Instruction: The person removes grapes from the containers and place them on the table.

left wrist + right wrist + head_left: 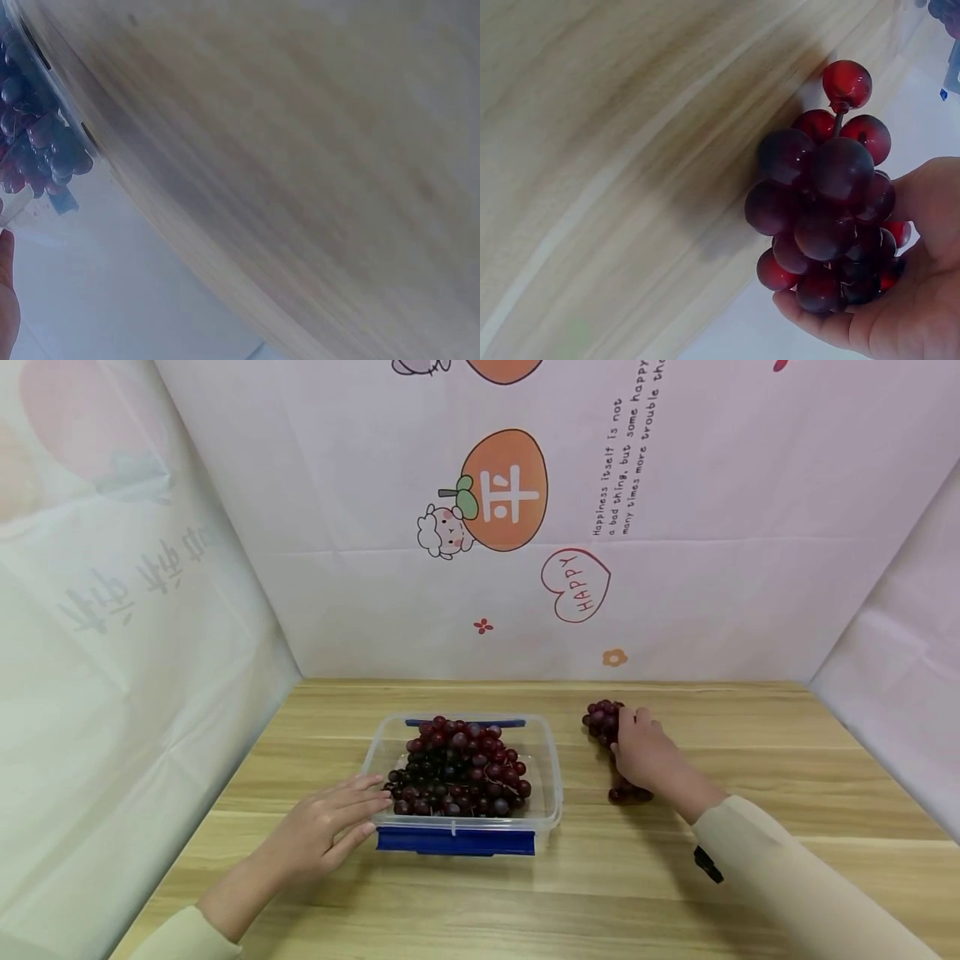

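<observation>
A clear plastic box (557, 777) with blue latches stands on the table, heaped with dark red and near-black grapes (457, 768). My left hand (318, 835) rests at its left front corner, fingers extended over the rim. To the right of the box, my right hand (648, 752) grips a bunch of dark red grapes (602, 720). In the right wrist view the fingers and thumb of the right hand (907, 300) curl round the grape bunch (825, 195). The left wrist view shows part of the left hand (7, 300) beside the box's grapes (45, 142).
The wooden table (480, 902) is backed by a white printed sheet (360, 602) with fruit pictures and lettering. More white sheeting (135, 693) hangs at the left and right sides. A small black object (707, 864) shows under the right sleeve.
</observation>
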Demonstrator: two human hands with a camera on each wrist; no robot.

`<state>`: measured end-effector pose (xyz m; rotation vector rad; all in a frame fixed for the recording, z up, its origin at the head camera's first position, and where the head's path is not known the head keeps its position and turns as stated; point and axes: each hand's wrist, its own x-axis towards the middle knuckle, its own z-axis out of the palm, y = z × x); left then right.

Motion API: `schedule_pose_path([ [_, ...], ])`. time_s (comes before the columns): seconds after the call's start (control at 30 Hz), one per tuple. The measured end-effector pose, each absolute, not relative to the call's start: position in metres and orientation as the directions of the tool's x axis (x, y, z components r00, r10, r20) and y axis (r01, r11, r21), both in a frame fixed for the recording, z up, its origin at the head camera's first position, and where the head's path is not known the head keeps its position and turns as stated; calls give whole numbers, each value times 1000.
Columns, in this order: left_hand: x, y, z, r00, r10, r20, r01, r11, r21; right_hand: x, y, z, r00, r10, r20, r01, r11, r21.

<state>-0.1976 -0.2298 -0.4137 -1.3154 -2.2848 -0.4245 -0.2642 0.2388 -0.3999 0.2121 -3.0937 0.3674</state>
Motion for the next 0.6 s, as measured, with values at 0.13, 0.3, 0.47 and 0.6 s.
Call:
schedule_pose_path([
  [0.13, -197, -230, -414, -430, 725, 538, 870, 493, 30, -265, 241, -402, -988, -144, 47, -151, 963, -225],
  [0.3, -197, -230, -413, -430, 724, 539, 868, 495, 28, -265, 244, -402, -985, -169, 33, -172, 958, -230],
  [0.47, -198, -230, -414, -430, 725, 538, 868, 495, 27, -266, 248, -402, -986, -164, 16, -162, 951, -264],
  [0.6, -198, -230, -414, -429, 727, 536, 869, 494, 25, -267, 251, -403, -987, -155, 31, -157, 941, -301],
])
